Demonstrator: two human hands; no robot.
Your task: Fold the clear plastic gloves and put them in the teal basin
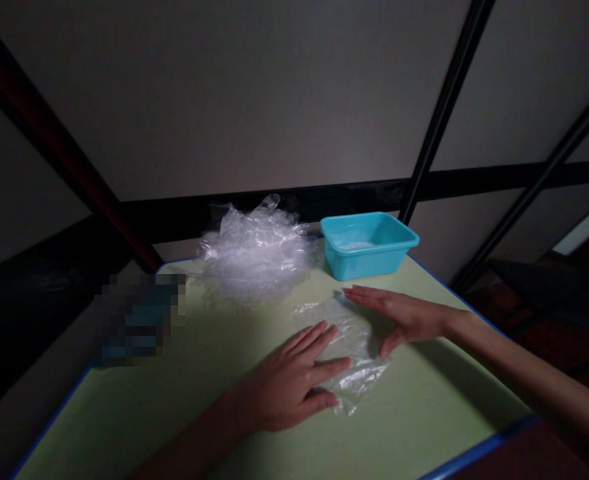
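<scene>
Film [357,340], thin and clear, lies on the near half of the table [439,413], between my two hands and a little right of centre in the head view, the one view I have. My left hand [294,380] comes in from the near side, open and palm down, fingers spread across the film's left part; it grips nothing, and I judge that the flat fingers are there to stop so light a sheet from sliding or curling. My right hand [409,317] reaches over the right part, fingers close together and thumb held wide, holding nothing; a shadow falls beneath it, and I cannot tell whether it touches. The pile [254,253] of crinkled clear plastic sits at the far edge, left of the tub [364,267], probably set back so that loose pieces don't drift under my fingers. The blue tub stands upright near the far right corner, just beyond my right hand, within easy reach; something whitish shows on its floor, too faint to name. Off to the left, a pixelated thing [144,320] lies by the table's edge, well apart from my hands.
</scene>
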